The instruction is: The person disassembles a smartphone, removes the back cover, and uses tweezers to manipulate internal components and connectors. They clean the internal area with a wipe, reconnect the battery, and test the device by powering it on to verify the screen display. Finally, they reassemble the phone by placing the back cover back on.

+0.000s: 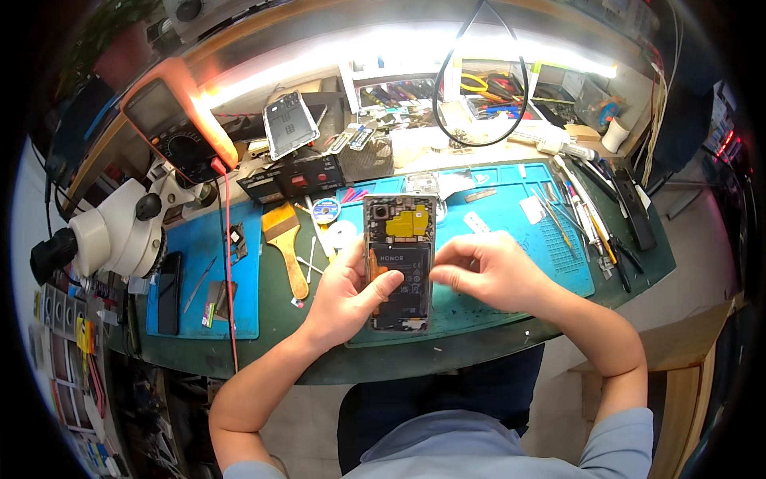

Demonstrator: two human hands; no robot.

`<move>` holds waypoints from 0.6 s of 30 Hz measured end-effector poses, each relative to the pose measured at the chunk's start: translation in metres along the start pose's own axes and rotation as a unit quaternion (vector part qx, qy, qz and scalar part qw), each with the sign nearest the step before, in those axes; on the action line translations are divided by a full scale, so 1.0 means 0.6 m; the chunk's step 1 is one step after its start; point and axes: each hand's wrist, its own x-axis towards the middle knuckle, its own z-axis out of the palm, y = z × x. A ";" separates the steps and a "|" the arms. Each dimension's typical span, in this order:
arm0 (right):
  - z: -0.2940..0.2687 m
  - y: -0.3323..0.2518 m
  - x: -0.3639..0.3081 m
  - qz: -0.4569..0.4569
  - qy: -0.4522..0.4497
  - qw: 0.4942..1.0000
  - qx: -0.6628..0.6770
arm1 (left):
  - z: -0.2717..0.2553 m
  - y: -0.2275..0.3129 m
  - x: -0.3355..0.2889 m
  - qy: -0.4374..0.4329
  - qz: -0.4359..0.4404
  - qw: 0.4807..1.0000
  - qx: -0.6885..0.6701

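Observation:
My left hand (348,294) grips an opened smartphone (433,303) by its left side, the thumb lying across the black battery (401,279). The phone's back cover is off, so its inside faces up. Above the battery sit a yellow patch (412,221) and a camera module (382,213). Close by the phone's right edge is my right hand (487,271), its fingers curled and the thumb drawn toward the index finger. Whatever lies between those fingertips, if anything, is too small to make out. Both hands are over the front of a blue work mat (519,299).
At the left stand an orange multimeter (171,120) and a white microscope (116,231). A wooden-handled brush (285,247) and a dark phone (169,293) lie left of my hands. Tweezers and screwdrivers (586,207) lie to the right. A black cable loop (523,88) hangs at the back.

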 end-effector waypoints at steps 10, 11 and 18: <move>0.030 0.014 -0.003 -0.277 0.222 0.909 -0.219 | 0.030 0.007 -0.012 -0.006 -0.063 0.998 -0.009; 0.033 0.014 -0.002 -0.281 0.229 0.906 -0.218 | 0.033 0.006 -0.014 -0.003 -0.061 0.998 -0.016; 0.038 0.007 -0.007 -0.278 0.245 0.902 -0.218 | 0.039 0.016 -0.023 0.017 -0.016 0.998 0.059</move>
